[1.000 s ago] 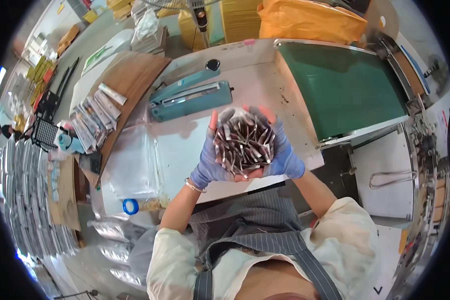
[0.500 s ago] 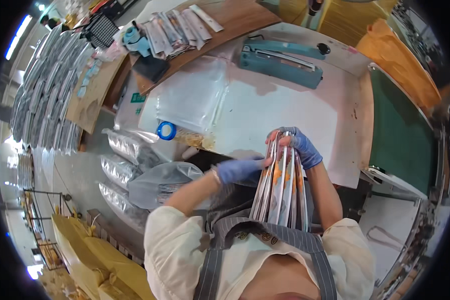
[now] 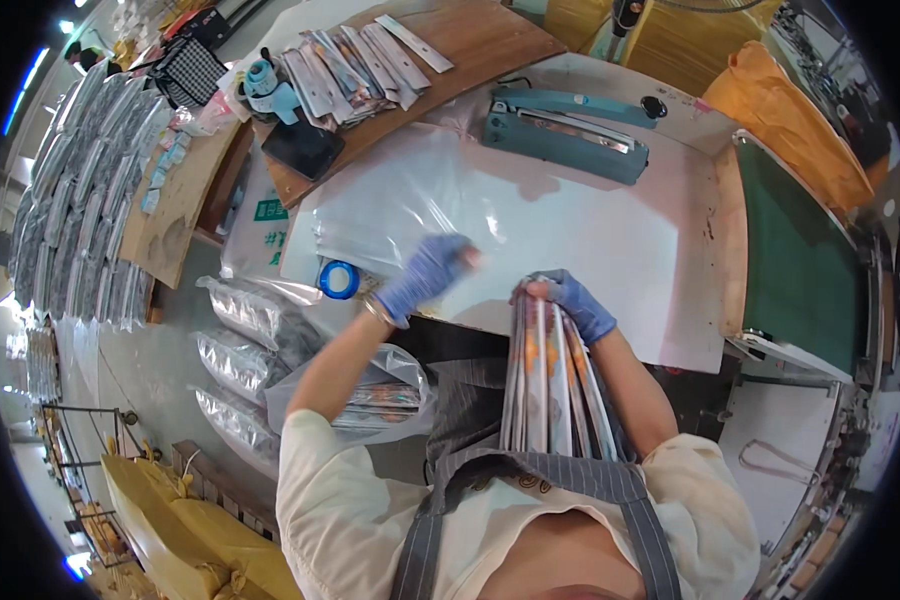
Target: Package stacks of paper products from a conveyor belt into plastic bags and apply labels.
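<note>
Packets (image 3: 542, 385): long bundle at the desk's (image 3: 610, 250) near edge, lower ends hidden behind the apron (image 3: 545, 475).
Right hand (image 3: 570, 302): fingers gripping the packets' far end.
Left hand (image 3: 422, 276): over the desk's left half, fingertips blurred; cannot tell whether they hold anything.
Desk top: white, plastic bags (image 3: 380, 200) left, blue-green sealer (image 3: 560, 145) far.
Room: grey floor (image 3: 165, 365), silver stacks (image 3: 85, 205) left; far-right clutter unclear.

Hands (image 3: 425, 276) apart, right one (image 3: 575, 305) curled
</note>
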Motion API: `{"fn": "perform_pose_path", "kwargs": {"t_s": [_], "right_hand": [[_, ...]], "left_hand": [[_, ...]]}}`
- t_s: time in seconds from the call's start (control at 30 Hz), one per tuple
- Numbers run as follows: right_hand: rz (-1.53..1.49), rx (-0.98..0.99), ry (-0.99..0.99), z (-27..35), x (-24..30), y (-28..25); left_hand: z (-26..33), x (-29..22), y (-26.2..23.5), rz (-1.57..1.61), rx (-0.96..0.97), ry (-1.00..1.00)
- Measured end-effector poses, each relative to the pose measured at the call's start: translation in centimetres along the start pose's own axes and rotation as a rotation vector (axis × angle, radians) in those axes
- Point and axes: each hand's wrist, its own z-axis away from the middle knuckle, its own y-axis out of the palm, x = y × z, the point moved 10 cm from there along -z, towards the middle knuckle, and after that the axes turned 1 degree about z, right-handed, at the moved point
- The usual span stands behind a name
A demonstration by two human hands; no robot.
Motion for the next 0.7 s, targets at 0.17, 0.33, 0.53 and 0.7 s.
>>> {"fn": "perform_pose_path", "kwargs": {"t_s": [0.17,0.33,0.53,0.7], "right_hand": [[0.11,0.129,0.095,-2.1,-0.3,4.2],[0.063,0.051,0.014,-2.2,-0.1,1.9],[0.0,0.064,-0.017,-1.1,0.5,2.1],[0.033,-0.046,-0.075,2.3,0.7,-2.9]], "left_hand": [[2.7,-1.1,2.7,0.132,-0.191,-0.326],[5.7,3.3,-0.3,0.616,-0.268,-0.675],[8.3,-0.2,0.9,0.229,-0.374,-0.111],[6.8,1.6,-1.7,-0.541,-0.356,-0.472]]}}
